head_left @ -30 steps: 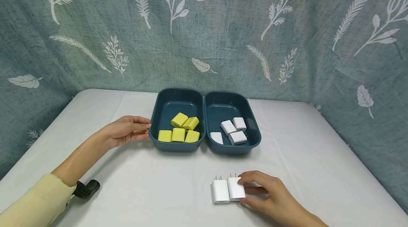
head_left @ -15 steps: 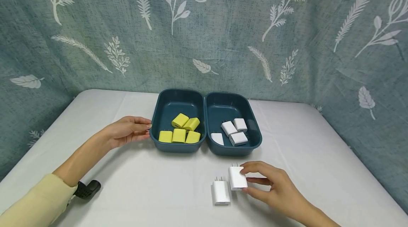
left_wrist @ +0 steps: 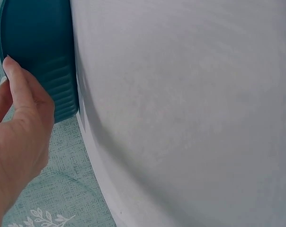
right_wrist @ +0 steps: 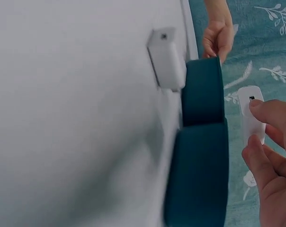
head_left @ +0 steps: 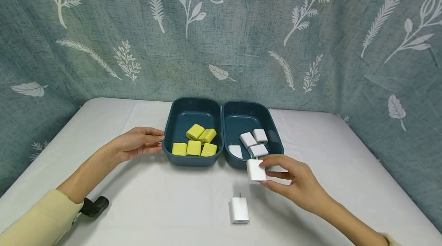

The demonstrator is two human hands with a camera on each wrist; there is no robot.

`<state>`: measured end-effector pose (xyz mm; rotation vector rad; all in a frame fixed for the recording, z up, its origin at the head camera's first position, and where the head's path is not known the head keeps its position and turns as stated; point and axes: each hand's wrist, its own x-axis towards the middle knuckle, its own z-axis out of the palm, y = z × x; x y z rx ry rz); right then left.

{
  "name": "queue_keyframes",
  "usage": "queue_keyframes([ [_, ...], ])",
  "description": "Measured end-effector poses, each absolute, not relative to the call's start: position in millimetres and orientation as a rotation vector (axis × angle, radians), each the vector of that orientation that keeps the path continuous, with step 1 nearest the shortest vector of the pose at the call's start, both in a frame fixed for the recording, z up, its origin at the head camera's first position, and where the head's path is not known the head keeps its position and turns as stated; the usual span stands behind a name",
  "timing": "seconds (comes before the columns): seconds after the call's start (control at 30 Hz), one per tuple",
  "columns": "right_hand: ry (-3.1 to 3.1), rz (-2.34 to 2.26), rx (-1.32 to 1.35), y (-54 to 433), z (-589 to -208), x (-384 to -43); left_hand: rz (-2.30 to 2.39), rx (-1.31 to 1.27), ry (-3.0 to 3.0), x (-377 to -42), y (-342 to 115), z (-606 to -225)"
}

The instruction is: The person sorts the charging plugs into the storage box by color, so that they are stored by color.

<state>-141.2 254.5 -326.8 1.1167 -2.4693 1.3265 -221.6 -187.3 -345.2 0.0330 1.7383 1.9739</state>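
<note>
Between thumb and fingers, my right hand [head_left: 297, 180] pinches a white charger plug [head_left: 256, 171], raised above the table at the front edge of the right blue bin [head_left: 245, 117]. Its two prongs point toward the bin; in the right wrist view the port end of this charger [right_wrist: 251, 116] faces the camera. A second white charger [head_left: 239, 212] lies on the table nearer the front. My left hand [head_left: 138, 143] touches the outer left side of the left blue bin [head_left: 195, 115] with extended fingers; in the left wrist view its fingertips meet the bin [left_wrist: 39, 42] near the rim.
Several yellow chargers [head_left: 193, 147] lie in the left bin, and several white ones [head_left: 248, 139] in the right. The two bins stand side by side on the white-covered table [head_left: 165, 200]. A leaf-patterned curtain [head_left: 241, 65] hangs behind. A black device [head_left: 94, 206] is at my left wrist.
My right hand has lifted the white charger from beside the other one and carried it forward to the right bin's front edge. My left hand has stayed at the left bin.
</note>
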Motion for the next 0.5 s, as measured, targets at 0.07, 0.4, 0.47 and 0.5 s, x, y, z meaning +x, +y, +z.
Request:
queue_keyframes([
  [0.07, -2.460, 1.316, 1.119, 254.5, -324.0, -148.7, 1.973, 0.031, 1.739, -221.6, -187.5, -345.2],
  [0.4, -2.443, 1.300, 1.075, 246.9, -317.9, -185.4, 1.975, 0.028, 1.729, -220.6, -187.1, -344.8],
  [0.47, -2.450, 1.298, 1.059, 245.4, -318.6, -191.9, 1.975, 0.020, 1.729, -220.6, -186.6, -344.5],
  [0.5, -2.455, 1.302, 1.048, 244.8, -319.1, -195.1, 1.976, 0.017, 1.729, -220.7, -186.6, -344.6],
])
